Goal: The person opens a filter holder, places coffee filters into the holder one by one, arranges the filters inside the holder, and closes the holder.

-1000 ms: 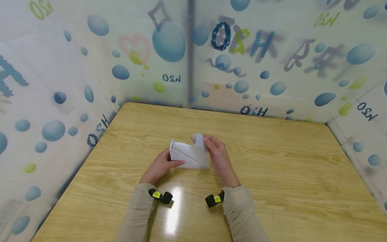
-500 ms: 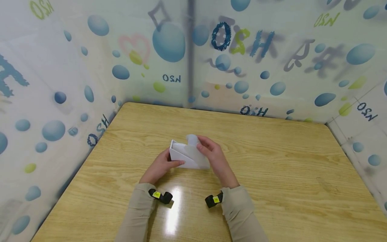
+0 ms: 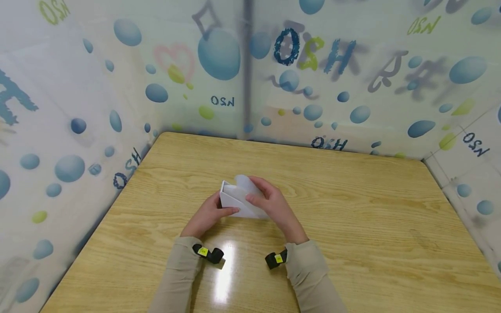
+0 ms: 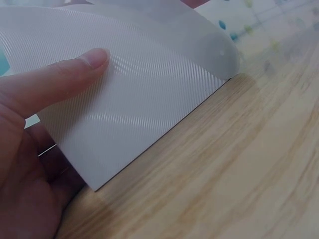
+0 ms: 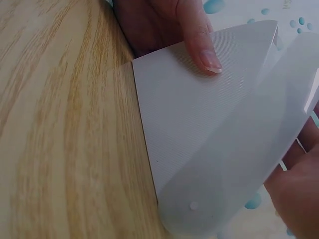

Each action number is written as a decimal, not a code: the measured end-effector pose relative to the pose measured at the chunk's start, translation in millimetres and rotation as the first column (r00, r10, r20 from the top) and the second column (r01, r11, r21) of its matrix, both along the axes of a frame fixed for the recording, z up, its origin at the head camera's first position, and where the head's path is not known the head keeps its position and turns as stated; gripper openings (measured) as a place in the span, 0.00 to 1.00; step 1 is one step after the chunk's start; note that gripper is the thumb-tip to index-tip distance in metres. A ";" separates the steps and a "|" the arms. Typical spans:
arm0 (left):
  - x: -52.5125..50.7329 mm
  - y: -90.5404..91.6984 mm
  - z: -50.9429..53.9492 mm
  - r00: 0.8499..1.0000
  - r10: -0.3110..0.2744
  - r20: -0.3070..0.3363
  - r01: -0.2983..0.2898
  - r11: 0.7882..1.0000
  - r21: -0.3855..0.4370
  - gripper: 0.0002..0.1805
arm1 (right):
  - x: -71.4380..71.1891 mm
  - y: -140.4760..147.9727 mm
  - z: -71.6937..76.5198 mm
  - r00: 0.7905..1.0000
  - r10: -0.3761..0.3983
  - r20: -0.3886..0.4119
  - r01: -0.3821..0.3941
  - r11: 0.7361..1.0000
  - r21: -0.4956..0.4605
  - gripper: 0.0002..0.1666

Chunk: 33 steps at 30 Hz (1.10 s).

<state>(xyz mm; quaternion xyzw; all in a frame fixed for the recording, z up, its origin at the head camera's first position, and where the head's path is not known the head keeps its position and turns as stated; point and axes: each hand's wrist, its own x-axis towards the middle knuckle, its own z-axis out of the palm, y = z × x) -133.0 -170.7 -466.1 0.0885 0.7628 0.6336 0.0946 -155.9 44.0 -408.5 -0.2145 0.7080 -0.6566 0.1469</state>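
A small white box (image 3: pixel 232 201) with ridged sides and a slanted top stands on the wooden table. A frosted translucent cover (image 5: pixel 244 139) pivots on it at a round pin near the lower right corner. My left hand (image 3: pixel 207 214) grips the box's left end, with the thumb flat along the near ridged wall (image 4: pixel 134 94) and the fingers around the far side. On the right, my right hand (image 3: pixel 275 209) holds the cover between the thumb on the near side and fingers on the far side. The fingertips behind the cover are partly hidden.
The wooden table (image 3: pixel 364 226) extends around both hands. Printed fabric walls (image 3: pixel 332 95) with blue bubbles enclose its back and sides. A black wrist camera sits on each cuff, the left one (image 3: pixel 213 255) and the right one (image 3: pixel 272 260).
My right hand has moved left with the cover, swinging it down over the slanted opening of the box. My left hand and the box have stayed in place.
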 end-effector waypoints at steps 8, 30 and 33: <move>1.5 0.9 8.3 1.000 -0.003 0.018 0.003 1.000 -0.010 0.29 | -0.2 -2.2 -0.8 1.000 0.025 0.002 -0.025 0.999 0.024 0.30; 9.2 5.4 27.7 0.999 -0.005 0.050 0.005 1.000 -0.006 0.30 | 14.0 -7.5 23.0 0.998 0.054 -0.022 -0.050 0.989 0.140 0.30; 9.0 5.2 27.5 0.999 -0.007 0.050 0.007 1.000 -0.006 0.30 | 14.3 -7.5 23.8 0.998 0.065 -0.025 -0.060 0.984 0.170 0.30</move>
